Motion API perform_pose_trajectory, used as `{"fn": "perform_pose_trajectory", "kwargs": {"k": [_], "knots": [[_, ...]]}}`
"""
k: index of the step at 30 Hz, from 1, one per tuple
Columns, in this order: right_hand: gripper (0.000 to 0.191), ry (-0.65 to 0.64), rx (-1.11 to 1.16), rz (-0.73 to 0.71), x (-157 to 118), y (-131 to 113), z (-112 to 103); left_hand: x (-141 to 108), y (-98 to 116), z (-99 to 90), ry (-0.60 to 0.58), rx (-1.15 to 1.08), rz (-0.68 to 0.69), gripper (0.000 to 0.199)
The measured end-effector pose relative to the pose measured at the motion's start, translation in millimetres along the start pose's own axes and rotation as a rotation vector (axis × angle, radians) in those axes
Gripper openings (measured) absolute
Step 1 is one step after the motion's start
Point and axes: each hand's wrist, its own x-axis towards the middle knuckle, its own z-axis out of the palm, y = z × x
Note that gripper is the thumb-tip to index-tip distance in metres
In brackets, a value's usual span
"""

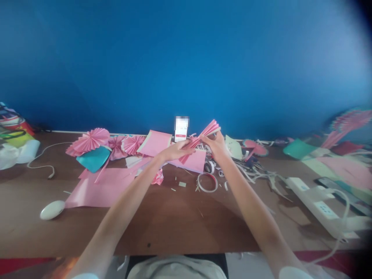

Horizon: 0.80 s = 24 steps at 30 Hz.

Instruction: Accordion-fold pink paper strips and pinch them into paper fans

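A pleated pink paper [211,127], pinched narrow at its middle and fanned at its upper right end, is held up over the table between both hands. My left hand [176,150] grips it near the middle, from the left. The fingers of my right hand [215,143] close on its right part. Behind them, a lit phone [180,130] stands upright near the wall. Below the hands, a flat pink sheet [196,161] lies partly hidden.
Pink paper fans [94,140] and a teal piece [93,159] lie left, above a large pink sheet [101,188] and a white mouse [52,210]. A tape roll [207,182] sits below the hands. Paper scraps and a power strip [314,205] are at right.
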Motion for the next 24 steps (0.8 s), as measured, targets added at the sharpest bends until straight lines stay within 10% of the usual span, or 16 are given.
{"fn": "perform_pose_trajectory", "kwargs": {"k": [24], "knots": [[0.075, -0.213, -0.055, 0.019, -6, 2, 11, 8, -14, 16.2, 0.480, -0.021, -0.022, 0.045]]}}
